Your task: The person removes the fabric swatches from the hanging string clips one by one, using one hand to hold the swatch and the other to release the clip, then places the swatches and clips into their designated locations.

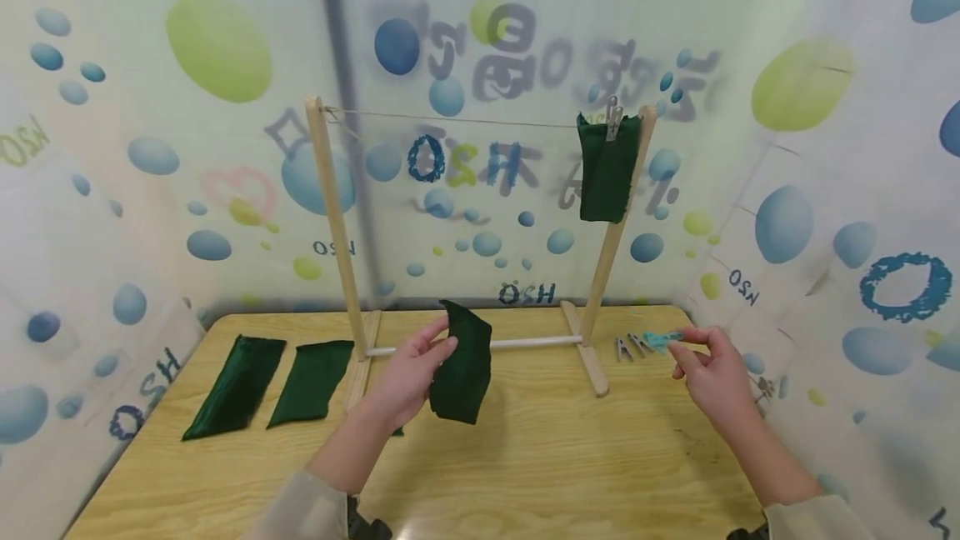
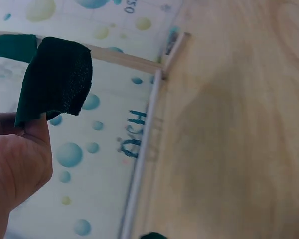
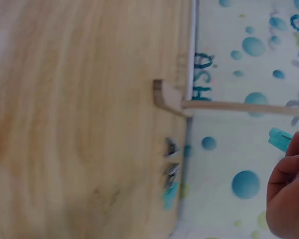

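Note:
My left hand (image 1: 408, 377) pinches a dark green cloth (image 1: 463, 365) by its edge, and the cloth (image 2: 57, 74) stands up from the fingers in the left wrist view. A teal clothespin (image 3: 280, 139) is pinched between the thumb and fingers of my right hand (image 3: 289, 189), held above the table's right side. Another teal clothespin (image 3: 170, 196) lies on the table beside two grey clothespins (image 1: 630, 347). On the string (image 1: 465, 119) between two wooden posts, a second green cloth (image 1: 606, 173) hangs at the right end under a grey clothespin (image 1: 613, 119).
Two more green cloths, a left one (image 1: 236, 386) and a right one (image 1: 311, 382), lie flat on the wooden table (image 1: 570, 457). A dark green scrap (image 1: 398, 432) shows behind my left wrist. The rack's white bar (image 1: 536, 342) joins its wooden feet (image 1: 588, 361).

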Available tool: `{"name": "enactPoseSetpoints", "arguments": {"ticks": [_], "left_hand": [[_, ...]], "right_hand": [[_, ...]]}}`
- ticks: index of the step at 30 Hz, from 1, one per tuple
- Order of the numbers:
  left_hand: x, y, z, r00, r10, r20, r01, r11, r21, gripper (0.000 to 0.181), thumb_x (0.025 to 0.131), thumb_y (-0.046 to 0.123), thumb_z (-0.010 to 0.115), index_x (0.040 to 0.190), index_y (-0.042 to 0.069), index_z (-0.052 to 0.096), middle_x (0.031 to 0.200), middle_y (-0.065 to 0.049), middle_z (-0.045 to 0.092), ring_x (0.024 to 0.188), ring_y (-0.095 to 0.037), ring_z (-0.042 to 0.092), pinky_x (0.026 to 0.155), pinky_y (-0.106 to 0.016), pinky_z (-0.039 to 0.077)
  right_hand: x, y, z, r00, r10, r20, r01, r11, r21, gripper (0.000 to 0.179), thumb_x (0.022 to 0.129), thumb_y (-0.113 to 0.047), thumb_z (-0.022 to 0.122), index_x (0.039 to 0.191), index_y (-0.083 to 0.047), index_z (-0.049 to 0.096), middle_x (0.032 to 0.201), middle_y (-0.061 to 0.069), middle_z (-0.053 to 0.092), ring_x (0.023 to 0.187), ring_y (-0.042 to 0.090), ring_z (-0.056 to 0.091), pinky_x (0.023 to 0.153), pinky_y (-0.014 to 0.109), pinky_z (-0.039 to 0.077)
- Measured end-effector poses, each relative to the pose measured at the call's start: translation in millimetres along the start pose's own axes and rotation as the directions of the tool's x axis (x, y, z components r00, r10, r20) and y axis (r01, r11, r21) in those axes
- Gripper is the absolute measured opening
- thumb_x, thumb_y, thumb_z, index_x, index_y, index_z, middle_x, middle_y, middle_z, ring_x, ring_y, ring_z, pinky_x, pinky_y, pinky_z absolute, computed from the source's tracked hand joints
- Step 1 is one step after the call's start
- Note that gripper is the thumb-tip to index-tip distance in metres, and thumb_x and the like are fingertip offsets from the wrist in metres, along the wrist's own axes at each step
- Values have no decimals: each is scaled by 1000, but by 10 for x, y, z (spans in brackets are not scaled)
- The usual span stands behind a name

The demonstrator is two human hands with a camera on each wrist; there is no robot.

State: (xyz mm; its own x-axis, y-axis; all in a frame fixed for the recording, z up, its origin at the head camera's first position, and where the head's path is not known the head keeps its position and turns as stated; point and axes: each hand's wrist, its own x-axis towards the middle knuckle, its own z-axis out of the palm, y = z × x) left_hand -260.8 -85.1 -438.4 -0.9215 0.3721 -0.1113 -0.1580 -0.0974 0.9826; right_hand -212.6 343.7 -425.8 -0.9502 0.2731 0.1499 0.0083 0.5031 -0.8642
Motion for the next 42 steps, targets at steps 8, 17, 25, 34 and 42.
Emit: {"name": "enactPoseSetpoints", "arguments": {"ticks": [8,17,25,34,42], "left_hand": [[-10,-491,-55,999,-42,-35,42,999,-14,69,116,21,58,175,8,26,164,-35,47,136,-35,68,106,-46,62],[115,-889,-9,984,-75,-160,83,996,42,63,113,7,55,170,-5,31,168,-44,32,157,-59,35,124,-70,39],[165,-974,-19,968,41,-246,55,926,373,59,108,-1,57,164,-10,40,165,-42,40,153,-60,41,120,-70,44],[300,-1126,-145,970,144,-195,85,550,831,72,101,5,72,166,-3,41,152,-32,61,65,-17,59,62,-35,52],[-38,-653,128,932,207,-298,228,304,925,96,88,16,95,163,-7,40,138,-33,60,97,-40,70,64,-44,59]], "right_hand": [[29,462,-54,995,102,-21,-103,994,-41,40,116,-21,57,145,5,46,134,19,54,71,4,63,52,29,45],[142,811,-55,978,209,-24,-211,971,-117,46,116,-19,55,151,7,42,149,32,50,70,-2,64,63,25,48],[255,952,-23,973,230,-1,-227,962,-151,52,116,-24,54,155,7,40,154,34,49,71,-2,67,68,23,52],[314,1155,-50,935,342,-87,-349,934,-73,55,119,-25,44,162,9,35,154,37,45,74,4,66,65,24,57],[351,1282,-86,913,405,-51,-408,909,-79,59,118,-27,45,156,16,38,100,19,71,69,10,66,60,29,57]]}}
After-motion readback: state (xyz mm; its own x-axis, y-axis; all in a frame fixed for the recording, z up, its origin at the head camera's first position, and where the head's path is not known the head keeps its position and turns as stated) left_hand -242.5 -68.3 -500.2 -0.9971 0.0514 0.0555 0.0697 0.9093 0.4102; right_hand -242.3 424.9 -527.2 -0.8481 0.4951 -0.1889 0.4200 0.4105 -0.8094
